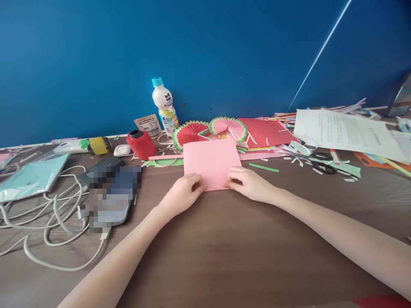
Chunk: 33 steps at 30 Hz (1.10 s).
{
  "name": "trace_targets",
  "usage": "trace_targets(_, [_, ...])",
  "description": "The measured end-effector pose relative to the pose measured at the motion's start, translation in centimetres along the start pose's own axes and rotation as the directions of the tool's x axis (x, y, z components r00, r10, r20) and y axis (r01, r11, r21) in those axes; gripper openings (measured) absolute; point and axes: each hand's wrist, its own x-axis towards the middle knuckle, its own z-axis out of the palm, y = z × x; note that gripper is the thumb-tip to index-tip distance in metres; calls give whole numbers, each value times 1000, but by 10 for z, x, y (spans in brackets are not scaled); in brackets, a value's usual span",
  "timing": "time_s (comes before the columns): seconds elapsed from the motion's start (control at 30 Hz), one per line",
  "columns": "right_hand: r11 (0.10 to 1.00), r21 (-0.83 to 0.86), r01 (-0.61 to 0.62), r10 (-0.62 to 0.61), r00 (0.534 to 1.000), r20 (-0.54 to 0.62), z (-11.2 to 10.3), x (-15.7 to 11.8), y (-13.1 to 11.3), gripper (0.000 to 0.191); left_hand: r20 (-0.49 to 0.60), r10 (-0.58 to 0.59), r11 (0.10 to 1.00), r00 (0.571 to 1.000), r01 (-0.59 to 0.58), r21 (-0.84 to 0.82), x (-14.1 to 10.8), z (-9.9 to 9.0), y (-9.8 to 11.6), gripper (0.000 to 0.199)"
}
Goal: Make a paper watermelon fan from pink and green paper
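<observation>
A pink sheet of paper [212, 162] stands or leans near the middle of the table, its far edge reaching two folded paper fans. My left hand [189, 190] grips its lower left corner between curled fingers and thumb. At the lower right corner, my right hand [245, 182] pinches the same sheet. Behind the paper are a red pleated fan [192, 131] with a green and white rim and a pink pleated fan [227, 128] with a similar rim. My fingertips partly cover the sheet's lower corners.
Left of me lie a phone [117, 194] on a white cable [54, 214], a red spool [143, 145] and a teal packet [35, 177]. A bottle [165, 107] stands by the blue wall. On the right are scissors [323, 164], paper scraps, red paper [269, 131] and a printed sheet [346, 132].
</observation>
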Motion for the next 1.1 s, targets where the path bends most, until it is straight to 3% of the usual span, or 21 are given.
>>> trace_targets(0.2, [997,-80,1,-1,1000,10,0,2,1,29,13,-3,994,1000,2,108,3,-2,-2,24])
trace_targets(0.43, [995,-95,4,-2,1000,22,-1,3,1,31,86,7,982,996,-24,189,5,-4,-2,19])
trace_targets(1.1, [969,-242,49,-47,999,16,-1,1,2,29,86,-9,956,996,-16,292,3,-4,-3,18])
